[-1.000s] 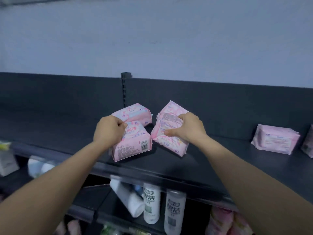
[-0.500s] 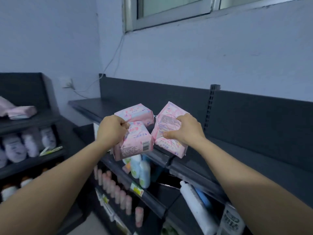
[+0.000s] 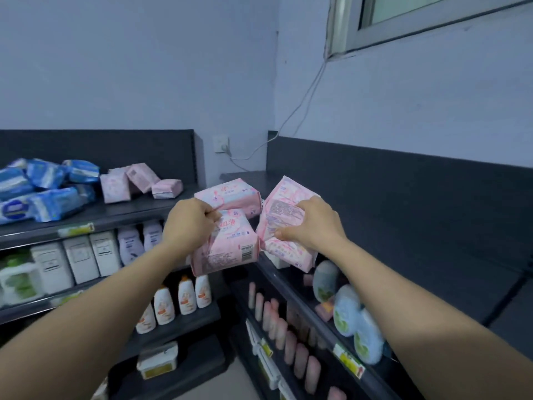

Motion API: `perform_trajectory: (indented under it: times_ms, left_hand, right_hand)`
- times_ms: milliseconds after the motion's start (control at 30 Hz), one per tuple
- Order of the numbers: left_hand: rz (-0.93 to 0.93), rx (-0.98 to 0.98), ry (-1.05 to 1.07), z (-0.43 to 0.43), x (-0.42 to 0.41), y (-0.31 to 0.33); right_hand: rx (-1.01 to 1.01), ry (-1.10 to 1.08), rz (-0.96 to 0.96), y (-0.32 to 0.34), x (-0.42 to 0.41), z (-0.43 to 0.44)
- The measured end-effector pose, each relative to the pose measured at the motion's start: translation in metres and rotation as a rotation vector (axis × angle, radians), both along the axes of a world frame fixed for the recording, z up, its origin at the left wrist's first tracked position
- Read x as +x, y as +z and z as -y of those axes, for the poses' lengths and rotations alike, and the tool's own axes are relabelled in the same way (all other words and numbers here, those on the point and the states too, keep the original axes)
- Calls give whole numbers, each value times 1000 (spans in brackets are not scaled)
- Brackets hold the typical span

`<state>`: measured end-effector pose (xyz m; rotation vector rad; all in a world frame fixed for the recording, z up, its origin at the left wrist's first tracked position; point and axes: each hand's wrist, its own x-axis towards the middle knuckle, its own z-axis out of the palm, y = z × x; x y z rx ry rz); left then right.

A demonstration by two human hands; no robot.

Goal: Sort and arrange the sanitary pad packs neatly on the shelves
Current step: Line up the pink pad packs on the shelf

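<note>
Left hand (image 3: 189,223): fingers curled over the meeting edges of two pink packs, clamped on both.
Left load: upper pink pack (image 3: 230,194) sits behind; lower pink pack (image 3: 227,246) hangs in front, barcode side toward the camera. The two touch.
Right hand (image 3: 314,226): fingers wrapped round a pink stack (image 3: 284,210), thumb along its lower side. At least two packs; exact count unclear.
Hands, relative: side by side, apart. The loads come very close between them; contact cannot be told.
Load position: in the air at the inner corner where two dark shelf units meet, about level with the top shelves.
Left top shelf (image 3: 129,208): heap of blue packs (image 3: 43,189) at far left; beside it loose pink packs (image 3: 138,183), some tilted, one flat.
Right top shelf (image 3: 418,278): dark surface; its near edge is partly hidden by the pink stack and right forearm.
Below, left unit: white boxes (image 3: 78,258); white bottles (image 3: 178,298) with orange labels, partly covered by the left forearm.
Below, right unit: row of pink tubes (image 3: 277,324); rounded blue-and-green packs (image 3: 352,321).
Wall: socket (image 3: 221,144) in the corner, cable (image 3: 300,111) rising toward the window frame (image 3: 403,27).
</note>
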<state>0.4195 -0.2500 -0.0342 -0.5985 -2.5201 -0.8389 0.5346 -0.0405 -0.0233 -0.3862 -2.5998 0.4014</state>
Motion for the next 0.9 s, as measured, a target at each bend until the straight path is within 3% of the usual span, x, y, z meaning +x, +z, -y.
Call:
perform_trajectory:
  times_ms: [400,900]
  left_hand:
    - [64,-1,209,97,-102,-18]
    - [4,-9,450,130,-270,-15]
  right_hand:
    - [0,195,10,-19,-151,80]
    - [45,416,2,-13,-373,103]
